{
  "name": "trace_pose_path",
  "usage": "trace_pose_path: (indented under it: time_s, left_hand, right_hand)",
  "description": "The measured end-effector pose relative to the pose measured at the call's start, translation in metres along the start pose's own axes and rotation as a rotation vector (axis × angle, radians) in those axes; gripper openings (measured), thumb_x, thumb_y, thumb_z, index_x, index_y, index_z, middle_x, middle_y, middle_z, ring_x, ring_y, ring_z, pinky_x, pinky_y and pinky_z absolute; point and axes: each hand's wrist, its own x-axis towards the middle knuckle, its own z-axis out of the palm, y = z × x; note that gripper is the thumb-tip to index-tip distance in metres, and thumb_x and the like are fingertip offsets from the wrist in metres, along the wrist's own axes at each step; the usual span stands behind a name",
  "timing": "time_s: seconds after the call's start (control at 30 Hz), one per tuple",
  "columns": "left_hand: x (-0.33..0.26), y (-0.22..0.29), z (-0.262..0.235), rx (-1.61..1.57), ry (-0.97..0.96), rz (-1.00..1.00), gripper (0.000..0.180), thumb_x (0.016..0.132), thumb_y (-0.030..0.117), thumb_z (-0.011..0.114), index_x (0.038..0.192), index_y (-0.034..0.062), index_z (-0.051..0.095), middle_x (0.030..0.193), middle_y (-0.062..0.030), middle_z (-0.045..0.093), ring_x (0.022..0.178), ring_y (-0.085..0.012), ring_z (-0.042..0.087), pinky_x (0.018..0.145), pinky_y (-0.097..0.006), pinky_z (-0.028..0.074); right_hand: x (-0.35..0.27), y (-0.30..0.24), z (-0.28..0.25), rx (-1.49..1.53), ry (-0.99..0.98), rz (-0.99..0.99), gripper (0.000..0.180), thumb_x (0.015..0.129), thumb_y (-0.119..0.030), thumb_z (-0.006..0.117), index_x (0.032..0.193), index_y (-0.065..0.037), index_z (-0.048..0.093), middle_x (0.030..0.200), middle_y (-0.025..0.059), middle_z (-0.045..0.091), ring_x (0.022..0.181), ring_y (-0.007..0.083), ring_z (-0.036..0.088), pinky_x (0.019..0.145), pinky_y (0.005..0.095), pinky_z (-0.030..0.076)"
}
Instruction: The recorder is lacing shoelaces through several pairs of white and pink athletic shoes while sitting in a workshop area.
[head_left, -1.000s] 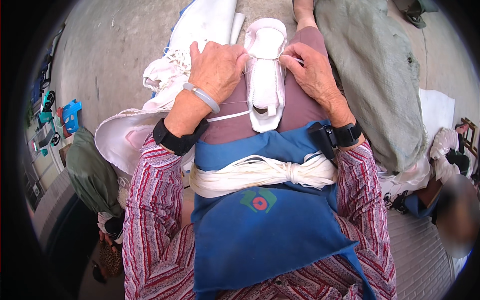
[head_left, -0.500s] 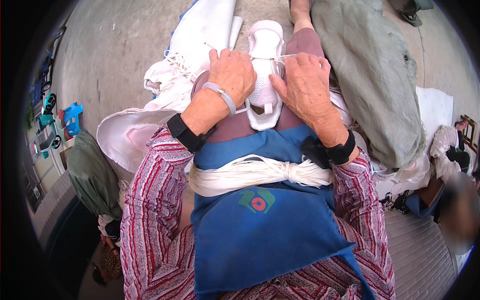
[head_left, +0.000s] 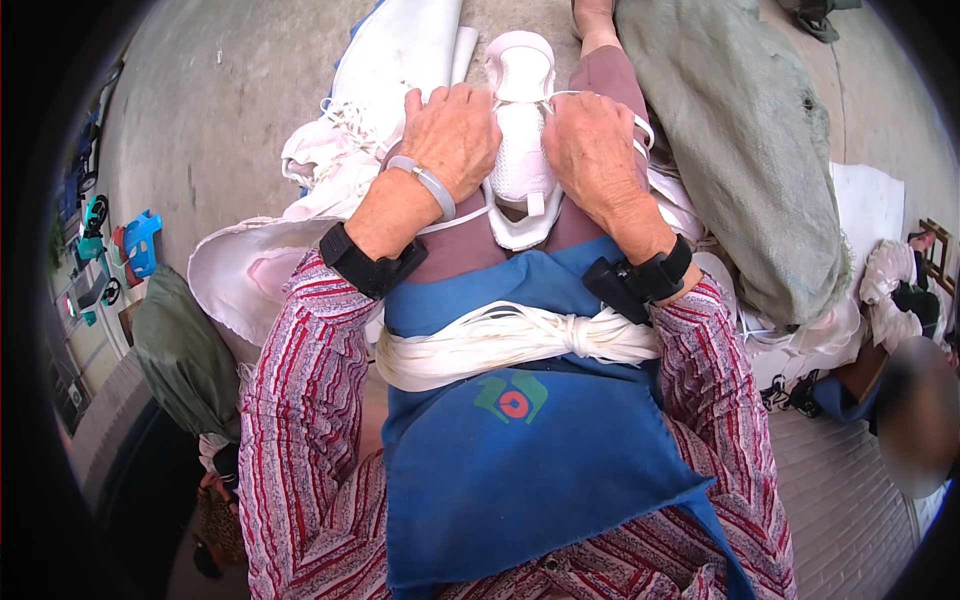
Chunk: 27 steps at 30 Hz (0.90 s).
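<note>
White shoe upper (head_left: 521, 155) is lying lengthwise over the person's maroon trousers (head_left: 462, 255), its rounded end pointing to 12 o'clock and its open end, with a small tab, facing 6. Taking the upper as the dial's centre, I am noting the left hand (head_left: 452, 140) at 9 o'clock, knuckles up, fingers curling beside the upper's edge; whether it is gripping anything, I cannot tell. At 3 o'clock the right hand (head_left: 598, 150) is grasping a white lace (head_left: 568, 93), which is running out of the upper and looping past the hand's outer side; its fingertips are hidden. Farther toward 6 o'clock, a tied bundle of white cord (head_left: 470, 350) is resting across the blue apron (head_left: 520, 500). White pieces (head_left: 335, 150) are heaping up near 9 o'clock; a grey-green sack (head_left: 735, 180) is lying beyond the right hand, toward 3.
</note>
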Motion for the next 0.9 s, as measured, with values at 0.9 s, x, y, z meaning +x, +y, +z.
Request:
trace_pose_path:
  time_s: [0.9]
  left_hand:
    - [0.001, 0.027, 0.000, -0.324, 0.140, -0.041, 0.012, 0.087, 0.017, 0.060, 0.089, 0.0051, 0.058, 0.094, -0.0152, 0.056, 0.084, -0.0365, 0.058, 0.071, -0.045, 0.048]
  right_hand:
    - [-0.003, 0.004, -0.010, 0.350, 0.023, -0.069, 0.013, 0.077, -0.010, 0.060, 0.086, -0.001, 0.062, 0.081, 0.0152, 0.060, 0.081, 0.0339, 0.058, 0.077, 0.0439, 0.043]
